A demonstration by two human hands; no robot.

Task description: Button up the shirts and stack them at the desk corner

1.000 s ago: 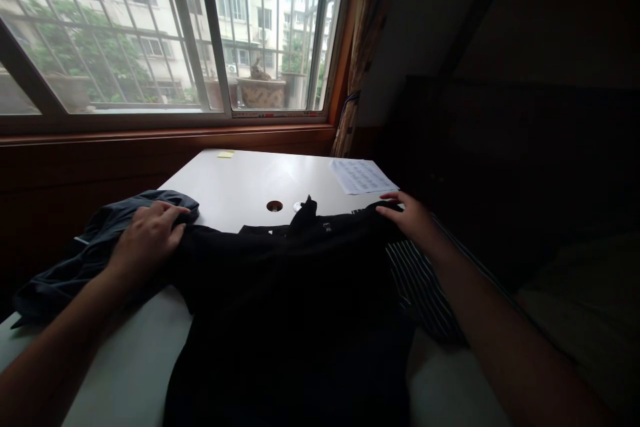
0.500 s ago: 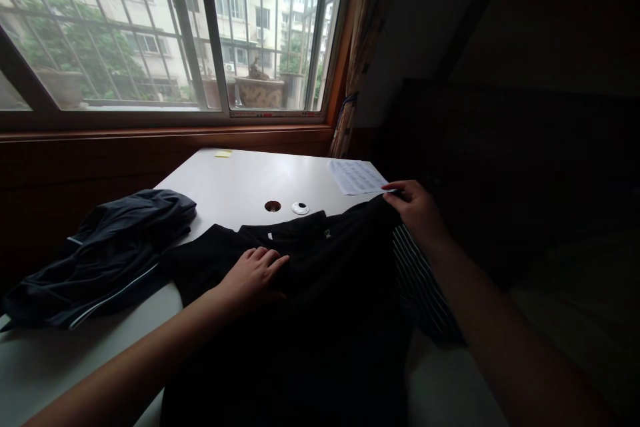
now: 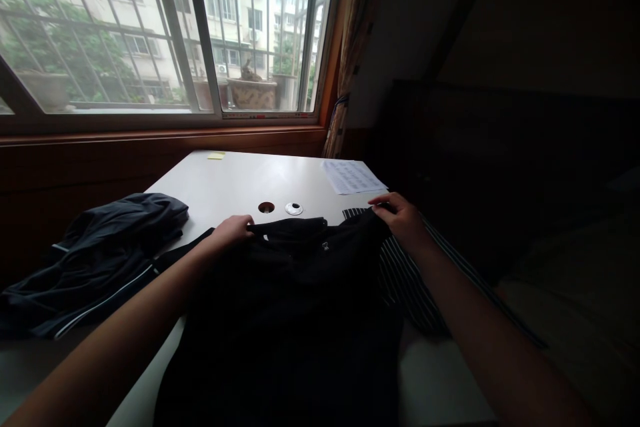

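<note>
A black shirt (image 3: 290, 293) with a collar and a small light logo lies spread over the white table, its lower part running toward me. My left hand (image 3: 233, 230) is closed on it beside the left end of the collar. At the right shoulder, my right hand (image 3: 397, 217) pinches the cloth between thumb and fingers. Part of a striped garment (image 3: 407, 280) shows beneath the shirt and my right forearm. Left of my left arm lies a crumpled dark garment (image 3: 110, 247) with white piping.
The white table (image 3: 225, 180) has a round hole (image 3: 267, 207) and a round cover (image 3: 294, 209) beyond the collar. Printed paper (image 3: 353, 177) lies at the far right, a yellow sticky note (image 3: 216, 155) at the far left. A barred window (image 3: 165, 33) stands behind.
My left hand has gone from resting flat on the shirt's chest to gripping it by the collar. The right shoulder has shifted slightly toward me, uncovering more of the striped garment.
</note>
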